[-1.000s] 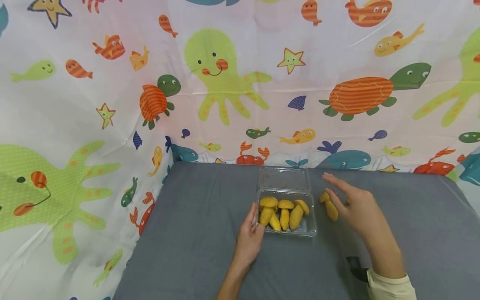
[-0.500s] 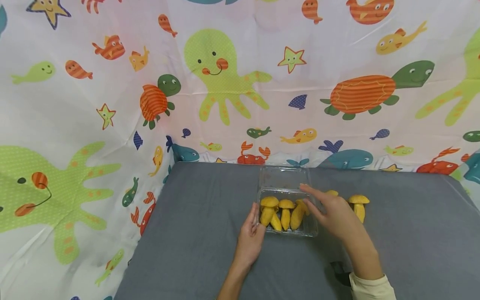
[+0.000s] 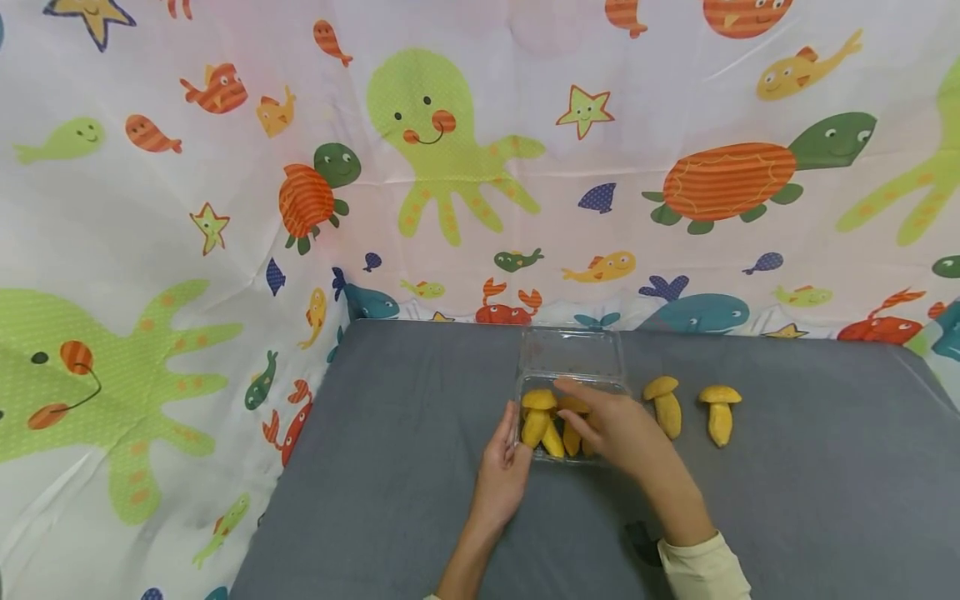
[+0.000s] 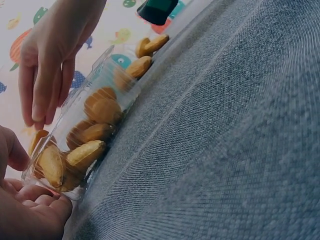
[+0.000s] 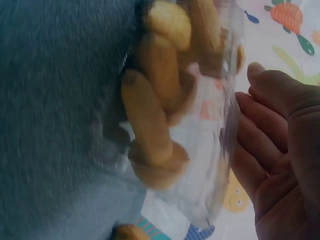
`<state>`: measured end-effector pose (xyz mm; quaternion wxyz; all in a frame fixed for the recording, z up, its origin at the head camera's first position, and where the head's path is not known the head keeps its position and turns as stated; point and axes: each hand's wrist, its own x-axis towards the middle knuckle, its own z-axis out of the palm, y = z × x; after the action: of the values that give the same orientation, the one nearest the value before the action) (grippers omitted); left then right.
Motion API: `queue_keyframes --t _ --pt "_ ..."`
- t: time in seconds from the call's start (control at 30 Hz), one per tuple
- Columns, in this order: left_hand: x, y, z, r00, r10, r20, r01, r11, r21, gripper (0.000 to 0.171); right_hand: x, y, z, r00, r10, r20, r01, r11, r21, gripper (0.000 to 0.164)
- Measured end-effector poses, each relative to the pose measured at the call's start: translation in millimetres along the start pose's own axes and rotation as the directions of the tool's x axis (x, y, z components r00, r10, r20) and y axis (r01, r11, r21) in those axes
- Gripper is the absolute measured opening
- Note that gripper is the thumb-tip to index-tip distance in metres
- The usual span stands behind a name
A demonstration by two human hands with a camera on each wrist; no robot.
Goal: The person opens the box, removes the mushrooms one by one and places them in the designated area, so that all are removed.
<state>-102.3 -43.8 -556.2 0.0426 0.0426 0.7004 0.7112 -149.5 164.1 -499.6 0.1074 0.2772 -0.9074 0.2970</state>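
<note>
Yellow mushrooms (image 3: 537,414), caps rounded and stems thick, lying inside clear plastic clamshell container (image 3: 585,375), lid (image 3: 573,350) leaning back. Two loose mushrooms (image 3: 666,410) lying right of container. Left hand (image 3: 502,477) gripping container's left edge. Right hand (image 3: 626,433) reaching over container, fingers relaxed, released, partly hiding mushrooms. Fingertip contact hard to make out; container looking blurred in right wrist view.

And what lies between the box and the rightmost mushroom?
One other mushroom, lying on the gray cloth; the head view shows it.
</note>
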Motion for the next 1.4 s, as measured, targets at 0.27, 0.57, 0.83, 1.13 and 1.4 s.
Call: queue_keyframes --t 0.27,0.57,0.83,1.13,1.4 --pt "2.0 -1.2 0.8 1.0 0.021 0.0 -0.021 0.999 -0.025 0.072 8 -5 12 1.0 -0.004 0.017 0.005 0.999 -0.048 0.05" --pt "1.0 -1.1 0.5 1.0 0.009 -0.018 -0.009 1.0 -0.025 0.071 11 -10 19 0.999 0.022 0.038 -0.019 0.998 -0.066 0.05" --pt "2.5 -2.4 0.6 1.0 0.012 -0.017 -0.012 1.0 -0.024 0.07 12 -9 23 1.0 0.017 0.018 -0.015 0.995 -0.104 0.044" --pt "1.1 -1.8 1.6 0.999 0.021 -0.024 -0.022 0.999 -0.036 0.072 7 -6 21 0.999 0.035 -0.005 -0.036 0.996 -0.083 0.042" --pt "0.9 -2.2 2.2 0.999 0.016 -0.045 -0.018 0.999 -0.037 0.072 4 0 18 0.994 0.072 -0.088 -0.081 0.992 -0.102 0.036"
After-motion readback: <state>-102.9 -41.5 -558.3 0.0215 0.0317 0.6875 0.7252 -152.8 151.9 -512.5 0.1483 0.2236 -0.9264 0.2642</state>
